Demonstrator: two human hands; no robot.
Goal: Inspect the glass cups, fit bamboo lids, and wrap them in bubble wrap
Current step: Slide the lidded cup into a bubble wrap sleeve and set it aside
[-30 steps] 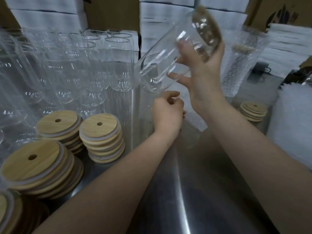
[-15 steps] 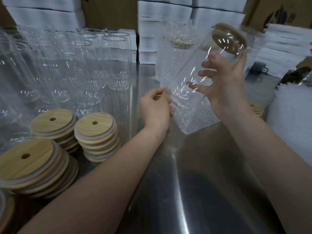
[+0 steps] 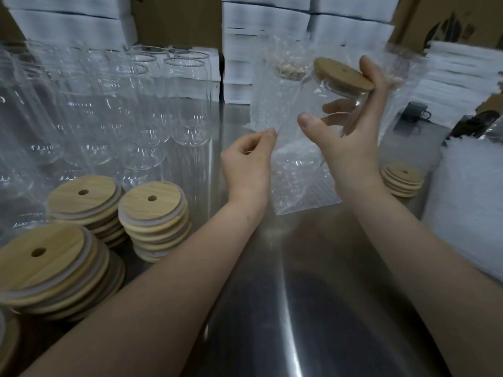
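Observation:
My right hand (image 3: 351, 137) holds a clear glass cup (image 3: 304, 137) tilted, its base down-left and its mouth up-right, capped with a bamboo lid (image 3: 343, 74). My left hand (image 3: 249, 161) pinches the upper edge of a bubble wrap sheet (image 3: 296, 186) that hangs around the cup's lower end and trails onto the steel table (image 3: 299, 295). Several bare glass cups (image 3: 114, 110) stand in rows at the left. Stacks of bamboo lids (image 3: 153, 216) with centre holes sit at front left.
A wrapped, lidded cup (image 3: 275, 88) stands behind my hands. A small stack of lids (image 3: 402, 180) lies at the right beside a white bubble wrap pile (image 3: 468, 202). White boxes (image 3: 266, 28) and cardboard line the back. A dark mug (image 3: 415, 112) sits far right.
My right hand swung the lidded cup to the right and lowered it toward the bubble wrap. My left hand lifted the sheet's edge up against the cup's base.

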